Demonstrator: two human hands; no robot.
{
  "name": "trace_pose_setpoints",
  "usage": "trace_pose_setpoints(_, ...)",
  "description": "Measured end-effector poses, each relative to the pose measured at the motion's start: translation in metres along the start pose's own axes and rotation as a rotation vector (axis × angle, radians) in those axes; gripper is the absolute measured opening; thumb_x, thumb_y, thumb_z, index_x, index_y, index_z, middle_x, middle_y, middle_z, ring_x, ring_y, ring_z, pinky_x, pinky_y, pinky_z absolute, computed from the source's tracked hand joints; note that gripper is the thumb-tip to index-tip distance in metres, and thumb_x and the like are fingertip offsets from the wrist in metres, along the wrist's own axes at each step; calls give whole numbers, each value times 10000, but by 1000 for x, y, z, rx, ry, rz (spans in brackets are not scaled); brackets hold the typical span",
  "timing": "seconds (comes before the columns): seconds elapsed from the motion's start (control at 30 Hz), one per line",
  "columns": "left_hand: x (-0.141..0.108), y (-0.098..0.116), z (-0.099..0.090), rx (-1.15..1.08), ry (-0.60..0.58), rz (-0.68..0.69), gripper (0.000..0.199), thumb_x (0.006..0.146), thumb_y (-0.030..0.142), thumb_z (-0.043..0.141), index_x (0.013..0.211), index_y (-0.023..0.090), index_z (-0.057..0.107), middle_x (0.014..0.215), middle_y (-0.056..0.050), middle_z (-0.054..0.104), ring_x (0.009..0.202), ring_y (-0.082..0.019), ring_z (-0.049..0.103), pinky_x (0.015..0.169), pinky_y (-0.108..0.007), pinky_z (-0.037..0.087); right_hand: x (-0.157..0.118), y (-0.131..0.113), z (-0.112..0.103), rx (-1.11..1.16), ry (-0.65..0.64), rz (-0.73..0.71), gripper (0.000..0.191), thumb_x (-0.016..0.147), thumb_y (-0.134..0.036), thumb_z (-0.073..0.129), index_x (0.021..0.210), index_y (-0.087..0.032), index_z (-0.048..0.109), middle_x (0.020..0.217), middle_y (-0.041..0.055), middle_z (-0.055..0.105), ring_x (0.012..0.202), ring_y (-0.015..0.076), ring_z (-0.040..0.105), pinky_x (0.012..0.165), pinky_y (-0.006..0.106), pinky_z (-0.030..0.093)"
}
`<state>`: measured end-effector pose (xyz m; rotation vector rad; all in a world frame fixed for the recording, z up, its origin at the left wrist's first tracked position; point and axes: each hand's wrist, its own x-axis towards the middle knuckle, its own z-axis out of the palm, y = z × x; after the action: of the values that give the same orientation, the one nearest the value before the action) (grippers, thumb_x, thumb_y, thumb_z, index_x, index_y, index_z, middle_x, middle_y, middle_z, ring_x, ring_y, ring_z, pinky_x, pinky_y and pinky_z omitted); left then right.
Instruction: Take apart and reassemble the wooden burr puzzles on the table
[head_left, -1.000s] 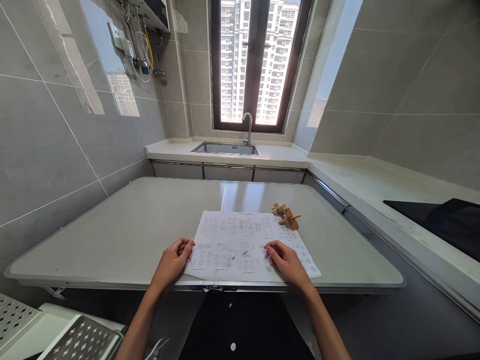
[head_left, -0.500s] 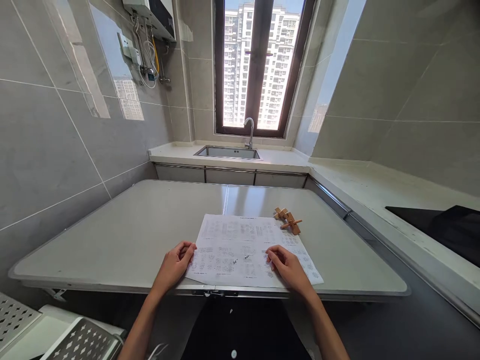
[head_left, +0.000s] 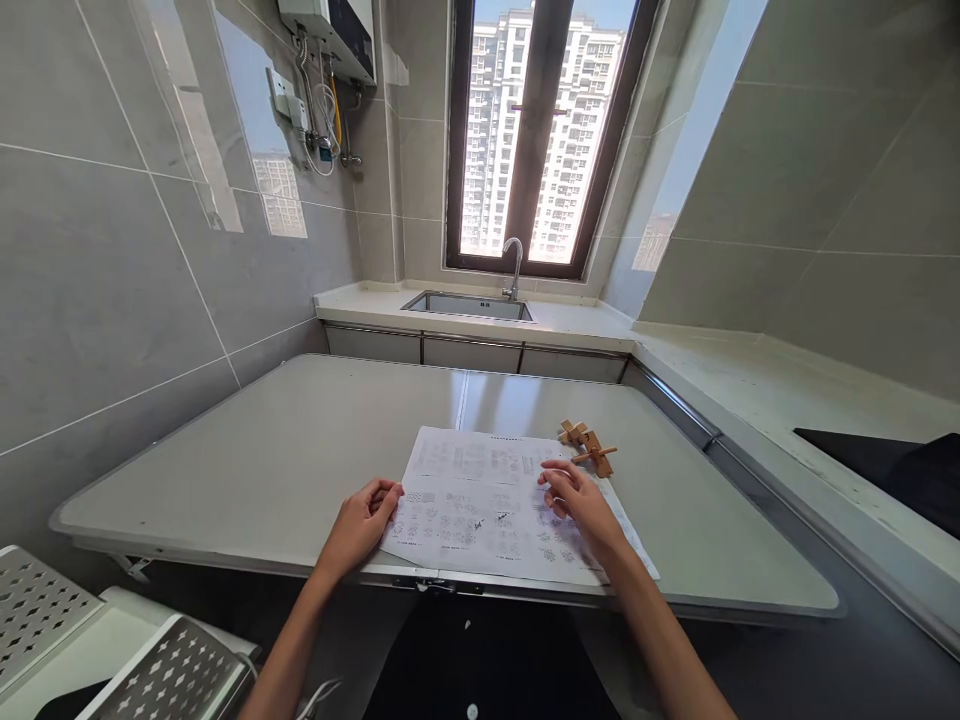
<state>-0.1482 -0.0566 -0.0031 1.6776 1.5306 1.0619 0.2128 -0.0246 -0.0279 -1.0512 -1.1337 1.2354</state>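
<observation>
A printed paper sheet (head_left: pixel 465 510) with rows of small figures and two dark marks lies on the light folding table (head_left: pixel 247 460). My left hand (head_left: pixel 366 520) pinches the sheet's left edge between thumb and fingers. Over the right part of the sheet is my right hand (head_left: pixel 576 500), its fingers apart and slightly curled, holding nothing. Just beyond it, wooden puzzle pieces (head_left: pixel 594 453) fitted together rest at the sheet's upper right corner, one thin stick crossing them.
Behind the table are a sink (head_left: pixel 469 305) and a faucet (head_left: pixel 514 268) under a window. A counter (head_left: pixel 787 385) runs along the right, with a black item on it. Perforated white racks (head_left: pixel 169 670) stand at the lower left.
My right hand has lifted and moved forward over the sheet, and its fingers have spread. My left hand keeps its place at the edge. The view has shifted slightly.
</observation>
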Motion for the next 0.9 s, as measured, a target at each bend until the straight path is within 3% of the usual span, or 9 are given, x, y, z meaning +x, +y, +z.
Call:
trace_pose_setpoints(0.07,0,0,0,2,-3,-2,458,927,634,536,918,196,667,696,5,587,664,-180,549,623,-263,410,22,-5,2,94,132,45,461,813,-415,783,1186,-221,593,1092,60,697,664,123,637,461,207,413)
trace_pose_setpoints(0.13,0,1,0,0,-4,-2,451,928,630,536,917,197,664,691,6,585,663,-179,547,624,-263,409,44,-8,2,106,268,72,497,795,-315,778,1223,-243,536,1096,49,686,701,136,689,461,191,451)
trace_pose_setpoints(0.37,0,5,-1,5,8,-2,449,916,632,548,883,201,672,690,5,586,668,-181,545,624,-261,413,89,1,-11,76,461,105,691,815,-179,701,1372,-348,328,1077,-9,632,689,106,728,476,149,517)
trace_pose_setpoints(0.53,-1,7,-1,1,9,0,450,900,640,556,865,205,667,664,14,573,645,-178,537,608,-255,408,102,10,-17,41,488,116,706,816,-169,669,1402,-365,326,1158,2,607,679,89,726,460,136,506)
trace_pose_setpoints(0.67,1,6,-1,14,5,-8,462,903,651,545,874,205,665,666,16,571,641,-176,537,607,-254,410,110,12,-19,3,460,116,598,791,-164,660,1332,-318,458,1174,19,609,686,95,726,470,146,506)
trace_pose_setpoints(0.9,1,6,-2,26,12,2,495,901,675,538,887,199,670,685,1,588,664,-192,566,616,-265,433,98,12,-14,-28,354,70,327,747,-206,694,1068,-222,637,964,5,639,628,92,645,425,149,397)
